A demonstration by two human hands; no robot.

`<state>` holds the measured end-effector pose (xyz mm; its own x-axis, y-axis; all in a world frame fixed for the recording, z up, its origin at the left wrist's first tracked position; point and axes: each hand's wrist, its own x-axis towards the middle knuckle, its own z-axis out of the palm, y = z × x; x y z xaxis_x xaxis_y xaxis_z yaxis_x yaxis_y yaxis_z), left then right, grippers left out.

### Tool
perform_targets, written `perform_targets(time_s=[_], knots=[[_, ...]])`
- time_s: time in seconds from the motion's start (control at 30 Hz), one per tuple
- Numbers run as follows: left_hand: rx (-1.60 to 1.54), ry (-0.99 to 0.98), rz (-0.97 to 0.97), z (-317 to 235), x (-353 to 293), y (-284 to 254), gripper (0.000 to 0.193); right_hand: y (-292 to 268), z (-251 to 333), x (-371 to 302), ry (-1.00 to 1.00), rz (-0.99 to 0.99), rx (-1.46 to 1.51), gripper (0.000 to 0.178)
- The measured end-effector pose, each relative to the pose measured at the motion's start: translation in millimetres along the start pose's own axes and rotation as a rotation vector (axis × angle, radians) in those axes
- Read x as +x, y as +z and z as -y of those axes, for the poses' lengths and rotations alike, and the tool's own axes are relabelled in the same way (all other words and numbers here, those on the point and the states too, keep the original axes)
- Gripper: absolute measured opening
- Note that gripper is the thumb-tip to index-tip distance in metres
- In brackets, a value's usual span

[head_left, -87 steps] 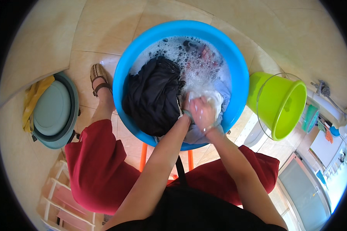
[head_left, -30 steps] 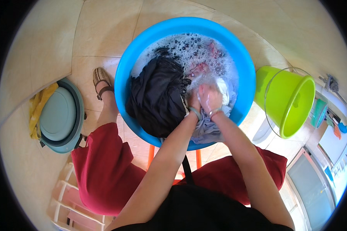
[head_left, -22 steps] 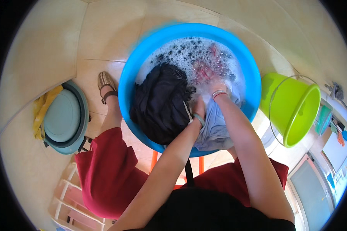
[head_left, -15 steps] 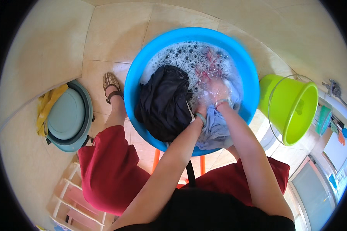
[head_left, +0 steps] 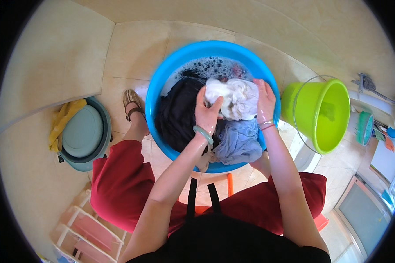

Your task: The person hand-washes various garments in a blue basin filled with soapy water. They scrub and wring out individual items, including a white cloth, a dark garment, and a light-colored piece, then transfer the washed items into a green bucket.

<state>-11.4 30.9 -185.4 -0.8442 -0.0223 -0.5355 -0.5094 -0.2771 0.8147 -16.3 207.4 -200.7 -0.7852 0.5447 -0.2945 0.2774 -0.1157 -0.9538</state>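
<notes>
Between my two hands is a bunched wet white cloth (head_left: 239,98), held above the suds in a large round blue basin (head_left: 162,61). My left hand (head_left: 207,111) grips its left side, thumb resting on top. At the other side my right hand (head_left: 265,101) has its fingers closed around the edge. A dark black garment (head_left: 177,116) lies heaped in the basin to the left. Nearer to me, a light blue garment (head_left: 238,142) is crumpled at the basin's front, beside a small beige piece of cloth (head_left: 205,161). Foamy water (head_left: 210,65) shows at the far side, with something reddish in it.
A lime green bucket (head_left: 305,111) with a wire handle stands right of the basin. Folded grey-green basins (head_left: 81,131) with a yellow cloth (head_left: 66,120) are at the left. A white rack (head_left: 90,223) sits lower left. A tap (head_left: 366,83) is on the right wall.
Both hands have come up out of the suds and moved apart. The white cloth is now lifted between them. The view has shifted slightly.
</notes>
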Motion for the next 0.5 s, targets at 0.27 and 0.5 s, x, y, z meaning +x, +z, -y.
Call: perform_targets(time_s=[0.27, 0.5], knots=[[1.125, 0.228, 0.037, 25.3, 97.2, -39.7, 0.051, 92.3, -55.9, 5.5, -0.101, 0.153, -1.042, 0.072], [1.112, -0.192, 0.167, 76.6, 170.3, -41.0, 0.041, 81.0, -133.3, 48.2, 0.247, 0.318, -1.126, 0.06]])
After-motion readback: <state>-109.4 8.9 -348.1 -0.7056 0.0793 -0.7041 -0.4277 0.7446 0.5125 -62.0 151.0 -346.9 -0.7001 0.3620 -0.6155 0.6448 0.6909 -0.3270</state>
